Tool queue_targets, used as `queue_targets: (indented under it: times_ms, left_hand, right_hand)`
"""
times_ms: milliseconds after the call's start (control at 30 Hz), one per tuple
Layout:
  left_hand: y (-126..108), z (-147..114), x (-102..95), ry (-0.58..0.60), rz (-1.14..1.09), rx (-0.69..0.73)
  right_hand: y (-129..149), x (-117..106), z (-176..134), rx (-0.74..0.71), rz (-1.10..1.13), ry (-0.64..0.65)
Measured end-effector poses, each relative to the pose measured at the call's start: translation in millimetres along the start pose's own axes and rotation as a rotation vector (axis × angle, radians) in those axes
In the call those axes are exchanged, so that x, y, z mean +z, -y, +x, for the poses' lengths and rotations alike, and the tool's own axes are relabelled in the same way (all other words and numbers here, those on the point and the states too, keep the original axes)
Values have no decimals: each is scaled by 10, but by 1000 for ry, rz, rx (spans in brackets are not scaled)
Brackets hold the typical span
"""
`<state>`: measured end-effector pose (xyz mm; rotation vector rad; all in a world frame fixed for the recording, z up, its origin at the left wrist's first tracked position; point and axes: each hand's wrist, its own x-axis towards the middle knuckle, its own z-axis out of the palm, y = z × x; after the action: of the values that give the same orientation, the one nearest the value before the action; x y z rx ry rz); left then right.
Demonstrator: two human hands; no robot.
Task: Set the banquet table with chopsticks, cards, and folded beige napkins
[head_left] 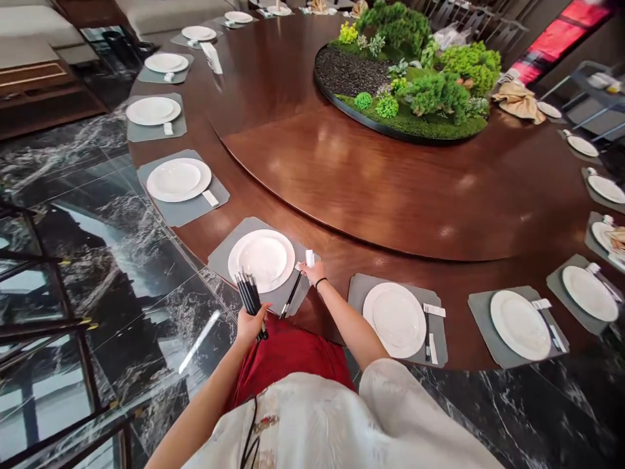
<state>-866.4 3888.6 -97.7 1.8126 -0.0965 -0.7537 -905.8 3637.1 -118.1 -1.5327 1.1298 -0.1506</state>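
My left hand [251, 324] is closed around a bundle of dark chopsticks [249, 296] with silvery ends, held at the table edge. Closed fingers of my right hand [315, 271] pinch a small white chopstick rest [310, 258] at the right side of the nearest placemat [234, 244]. Just left of that hand, a pair of black chopsticks [291, 294] lies at a slant, upper ends by the rest. A small white plate on a larger white plate [237, 251] sits on this mat. My fingers partly hide the rest.
A large round wooden table [293, 225] carries a raised turntable [371, 189] with a planted centerpiece [415, 85]. The setting to the right has a plate [394, 319], chopsticks [427, 335] and a rest [434, 311]. Left settings [179, 180] show plates and rests. Dark marble floor [161, 312] lies left.
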Motion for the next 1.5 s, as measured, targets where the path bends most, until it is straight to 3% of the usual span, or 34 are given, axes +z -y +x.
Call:
queue_targets:
  times_ms: [100, 267, 333, 400, 567, 733, 900, 1233, 1333, 1400, 1500]
  left_hand:
    - [58, 379, -121, 187, 477, 199]
    - [82, 789, -38, 875, 1156, 460]
    - [116, 869, 21, 1028, 1284, 515]
    - [161, 916, 59, 1104, 1310, 545]
    - [237, 976, 42, 1182, 1321, 596]
    - [235, 1052, -29, 1186, 1406, 662]
    - [248, 1112, -74, 1190, 1445, 719]
    - [210, 1122, -27, 1150, 1428, 647]
    - [153, 1131, -45, 1161, 1348, 593]
    - [98, 1098, -88, 1159, 1167, 489]
    - [-32, 960, -127, 1089, 715, 136]
  right_hand:
    - [-73, 154, 222, 67, -69, -73]
    - [-133, 288, 347, 84, -229, -154]
    - [-133, 285, 351, 40, -415, -143]
    - [-134, 263, 341, 2, -586, -114]
    - [-161, 198, 276, -32, -733, -34]
    - [-175, 217, 187, -56, -762, 39]
    - [-178, 253, 130, -61, -782, 35]
    - [-207, 242, 119, -60, -727, 3]
    - [-212, 200, 120, -15, -522, -54]
    - [-206, 138, 84, 75, -209, -163]
    - [-192, 39, -59, 191, 439, -290]
